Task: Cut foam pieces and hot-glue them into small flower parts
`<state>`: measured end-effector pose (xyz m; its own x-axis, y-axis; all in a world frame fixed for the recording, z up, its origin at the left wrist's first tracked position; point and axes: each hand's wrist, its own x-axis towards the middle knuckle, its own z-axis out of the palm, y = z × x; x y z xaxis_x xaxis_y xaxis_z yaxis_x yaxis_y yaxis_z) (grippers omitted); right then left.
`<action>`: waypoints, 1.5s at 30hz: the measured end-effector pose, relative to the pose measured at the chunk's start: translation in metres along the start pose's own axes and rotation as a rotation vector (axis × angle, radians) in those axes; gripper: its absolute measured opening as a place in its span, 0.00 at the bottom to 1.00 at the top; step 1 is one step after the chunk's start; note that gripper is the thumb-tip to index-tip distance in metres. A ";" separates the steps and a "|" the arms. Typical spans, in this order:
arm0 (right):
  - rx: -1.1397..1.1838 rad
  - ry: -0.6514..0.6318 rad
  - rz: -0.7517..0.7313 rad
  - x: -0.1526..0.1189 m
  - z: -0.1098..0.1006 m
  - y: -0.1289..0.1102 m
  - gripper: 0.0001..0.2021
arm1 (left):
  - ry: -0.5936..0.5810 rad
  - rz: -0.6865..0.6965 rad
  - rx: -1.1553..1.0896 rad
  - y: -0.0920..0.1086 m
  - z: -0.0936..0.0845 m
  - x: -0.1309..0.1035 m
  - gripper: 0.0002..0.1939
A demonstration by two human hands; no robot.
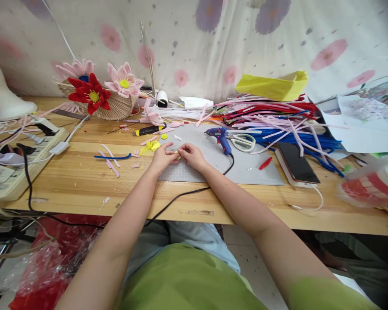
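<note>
Over the left part of the grey cutting mat [245, 170], my two hands meet around a small yellow strip [178, 156]. My right hand [191, 156] pinches it between thumb and fingertips. My left hand [163, 159] holds its other side, fingers partly stretched; its exact grip is too small to see. Yellow scraps [151, 146] lie just beyond my left hand, with a yellow disc [164, 136] farther back. A blue hot glue gun [220, 137] rests right of my hands, beside white-handled scissors [244, 142].
Pipe cleaners [265, 116] are heaped at the back right, near a phone [297, 162]. A utility knife [149, 129] lies behind the scraps. Red and pink flowers [93, 95] stand back left. The glue gun's black cord [177, 197] crosses the front; a power strip [29, 161] sits left.
</note>
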<state>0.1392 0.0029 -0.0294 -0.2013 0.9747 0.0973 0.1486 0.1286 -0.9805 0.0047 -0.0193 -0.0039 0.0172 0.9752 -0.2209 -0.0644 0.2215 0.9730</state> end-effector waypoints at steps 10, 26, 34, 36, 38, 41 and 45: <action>-0.022 0.116 -0.031 -0.001 -0.002 0.002 0.08 | -0.007 0.077 0.029 -0.001 0.001 -0.001 0.39; -0.172 0.153 -0.082 -0.002 -0.006 0.006 0.10 | 0.054 0.180 -0.017 -0.007 0.005 0.004 0.25; -0.134 0.114 -0.094 -0.001 -0.006 0.006 0.11 | 0.070 0.150 -0.059 -0.003 0.005 0.003 0.24; -0.099 0.105 -0.091 -0.002 -0.006 0.004 0.11 | 0.066 0.130 -0.077 -0.001 0.003 0.003 0.26; -0.047 0.089 -0.080 -0.003 -0.006 0.002 0.12 | 0.067 0.113 -0.076 0.000 0.002 0.003 0.27; 0.029 0.036 -0.064 -0.005 -0.006 0.000 0.14 | 0.075 0.102 -0.043 0.001 0.001 0.003 0.29; 0.060 0.009 -0.073 -0.006 -0.005 0.000 0.14 | 0.092 0.084 0.007 0.002 0.000 0.001 0.33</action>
<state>0.1453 -0.0016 -0.0288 -0.2005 0.9647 0.1705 0.0759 0.1888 -0.9791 0.0042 -0.0176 -0.0022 -0.0800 0.9864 -0.1437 -0.0544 0.1396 0.9887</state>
